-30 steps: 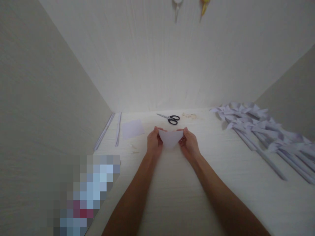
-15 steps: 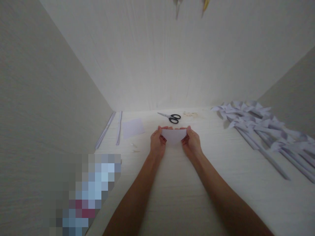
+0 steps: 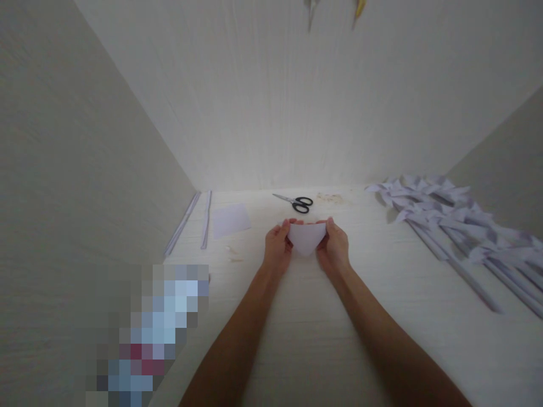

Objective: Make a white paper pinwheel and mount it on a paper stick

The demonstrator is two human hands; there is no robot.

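Between my hands is a white sheet of paper [image 3: 306, 238], its upper edge bowed and its lower part coming to a rounded point toward me. My left hand [image 3: 278, 246] pinches the left end, thumb on top and fingers behind. The right end is pinched the same way by my right hand [image 3: 335, 244]. Just beyond the hands lie scissors [image 3: 297, 202] with black handles, blades pointing left. A flat square of white paper [image 3: 231, 220] rests on the table to the left of my left hand.
Two thin rolled paper sticks [image 3: 206, 220] lie at the far left by the wall. Small scraps [image 3: 234, 259] are near the square. Several paper pinwheels on sticks [image 3: 449, 226] are piled at the right. A small tan heap [image 3: 331, 198] sits beside the scissors. Pixelated blocks cover the lower left.
My left hand has moved slightly right, closer to my right hand. The paper's lower part now shows as a pointed shape, where before it was a shallower band.
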